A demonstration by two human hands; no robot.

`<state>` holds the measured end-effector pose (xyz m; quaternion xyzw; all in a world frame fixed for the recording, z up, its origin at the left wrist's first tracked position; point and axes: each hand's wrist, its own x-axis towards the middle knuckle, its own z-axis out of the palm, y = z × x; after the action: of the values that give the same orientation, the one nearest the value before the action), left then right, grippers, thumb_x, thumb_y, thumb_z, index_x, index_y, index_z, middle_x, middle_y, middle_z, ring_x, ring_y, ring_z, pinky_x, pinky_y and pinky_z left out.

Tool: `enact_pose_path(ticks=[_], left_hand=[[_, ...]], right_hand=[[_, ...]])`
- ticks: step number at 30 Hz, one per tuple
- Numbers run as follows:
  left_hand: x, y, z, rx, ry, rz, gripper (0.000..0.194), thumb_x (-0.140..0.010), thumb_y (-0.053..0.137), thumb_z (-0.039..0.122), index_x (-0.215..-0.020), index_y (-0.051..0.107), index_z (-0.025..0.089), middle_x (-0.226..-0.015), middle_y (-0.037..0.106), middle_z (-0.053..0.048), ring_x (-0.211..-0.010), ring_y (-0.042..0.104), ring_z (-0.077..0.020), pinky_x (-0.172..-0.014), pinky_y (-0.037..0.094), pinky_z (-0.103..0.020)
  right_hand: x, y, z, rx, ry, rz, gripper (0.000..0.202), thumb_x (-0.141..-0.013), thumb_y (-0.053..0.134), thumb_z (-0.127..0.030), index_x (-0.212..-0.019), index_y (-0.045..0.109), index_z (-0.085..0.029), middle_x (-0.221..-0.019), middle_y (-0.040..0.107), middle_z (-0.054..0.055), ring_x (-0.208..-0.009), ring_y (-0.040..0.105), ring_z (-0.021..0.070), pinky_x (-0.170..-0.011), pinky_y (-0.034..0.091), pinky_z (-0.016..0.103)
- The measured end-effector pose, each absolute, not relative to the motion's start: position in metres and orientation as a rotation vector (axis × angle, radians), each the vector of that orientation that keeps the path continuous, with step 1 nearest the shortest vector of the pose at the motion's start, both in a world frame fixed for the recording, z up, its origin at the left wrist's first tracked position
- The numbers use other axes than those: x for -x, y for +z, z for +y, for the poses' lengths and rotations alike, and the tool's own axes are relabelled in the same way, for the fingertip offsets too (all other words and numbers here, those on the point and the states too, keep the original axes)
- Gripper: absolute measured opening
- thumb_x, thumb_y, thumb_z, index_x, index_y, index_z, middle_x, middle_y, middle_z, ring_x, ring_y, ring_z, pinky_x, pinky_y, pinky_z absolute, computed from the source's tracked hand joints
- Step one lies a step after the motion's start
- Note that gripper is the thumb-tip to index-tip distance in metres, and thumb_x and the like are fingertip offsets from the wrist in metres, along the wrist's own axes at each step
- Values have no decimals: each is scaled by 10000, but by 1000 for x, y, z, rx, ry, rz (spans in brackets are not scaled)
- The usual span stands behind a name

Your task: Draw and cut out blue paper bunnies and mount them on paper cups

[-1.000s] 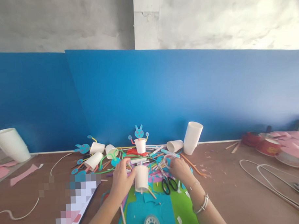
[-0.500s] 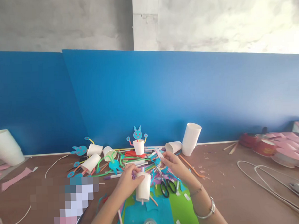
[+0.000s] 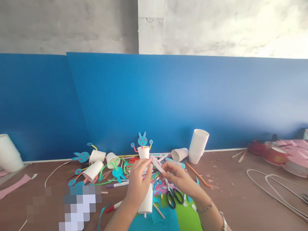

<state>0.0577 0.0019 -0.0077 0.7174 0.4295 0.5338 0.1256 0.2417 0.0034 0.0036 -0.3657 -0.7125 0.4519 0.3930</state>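
My left hand (image 3: pixel 139 180) is closed above a white paper cup (image 3: pixel 146 201), its fingers covering the cup's upper part. A thin pale straw end (image 3: pixel 145 215) pokes out below the cup. With thumb and fingers, my right hand (image 3: pixel 178 178) pinches a pale pinkish-white strip (image 3: pixel 157 165); whether it is paper or tape I cannot tell. The strip's far end lies close to my left fingertips. Just below my right hand are black-handled scissors (image 3: pixel 174 197), resting on coloured paper scraps. Behind my hands, a blue rabbit figure (image 3: pixel 142 141) stands in a cup.
More cups with blue rabbit cutouts (image 3: pixel 94 169) lie at left. A stack of cups (image 3: pixel 199 146) leans by the blue panel (image 3: pixel 168 105). Blue paper (image 3: pixel 165 223) and green paper (image 3: pixel 190 218) cover the front. A white cable (image 3: pixel 275 192) and pink pieces (image 3: pixel 296 151) are at right.
My left hand has risen over the cup and come nearer my right hand. The strip has moved left to my left fingertips, and the cup sits slightly lower in view.
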Motion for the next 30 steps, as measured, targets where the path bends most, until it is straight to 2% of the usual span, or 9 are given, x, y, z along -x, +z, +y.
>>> enact_pose_path(ticks=[4,6,10,13,16,20,24,30], left_hand=[[-59,-9,0,-2040,1592,1217,228,-872,531,216,-1046,675,253,-1042,681,-52,-1009,602,-222,-901,466,-387],[-62,-9,0,-1977,1585,1208,184,-849,565,221,-982,689,250,-1012,684,-49,-993,606,-225,-900,465,-391],[-67,-5,-3,-1830,1513,1164,85,-807,590,213,-827,672,223,-939,662,-43,-943,614,-219,-863,479,-368],[-68,0,-5,-1742,1466,1161,58,-774,589,187,-732,625,201,-857,641,-31,-880,618,-206,-828,483,-346],[-70,1,-7,-1670,1467,1208,61,-749,597,170,-800,616,198,-826,643,-24,-845,618,-202,-811,485,-348],[-73,-6,-8,-1783,1541,1146,171,-784,580,175,-928,663,216,-958,651,-62,-945,602,-225,-865,469,-380],[-77,-9,-10,-1828,1614,1094,152,-799,558,159,-875,674,222,-961,639,-62,-971,591,-229,-878,461,-376],[-74,-1,-10,-1690,1471,1023,40,-787,552,173,-788,584,197,-840,594,-29,-847,603,-198,-824,480,-338]], right_hand=[[-236,12,-5,929,1111,-1897,144,-901,525,-337,-912,580,-204,-815,628,13,-795,578,169,-725,438,293],[-232,15,-8,957,1055,-1946,140,-914,501,-324,-920,586,-212,-789,604,1,-764,560,160,-693,431,277],[-225,14,-11,1050,925,-1976,234,-956,403,-357,-824,538,-219,-649,481,-39,-600,451,131,-554,358,252],[-222,13,-11,1099,835,-1998,282,-966,373,-351,-756,502,-215,-630,458,-40,-590,426,130,-545,327,255],[-222,14,-11,1114,762,-2018,281,-960,387,-348,-743,504,-214,-635,477,-31,-596,422,137,-537,306,259],[-222,14,-11,1103,724,-1988,292,-953,398,-371,-740,522,-215,-667,508,-9,-626,434,151,-535,303,263],[-223,13,-10,1110,715,-1969,294,-952,400,-380,-761,546,-212,-670,516,-3,-653,451,158,-544,315,262],[-222,20,-15,1152,626,-2017,305,-953,392,-300,-694,529,-215,-633,524,-4,-613,468,158,-534,291,278]])
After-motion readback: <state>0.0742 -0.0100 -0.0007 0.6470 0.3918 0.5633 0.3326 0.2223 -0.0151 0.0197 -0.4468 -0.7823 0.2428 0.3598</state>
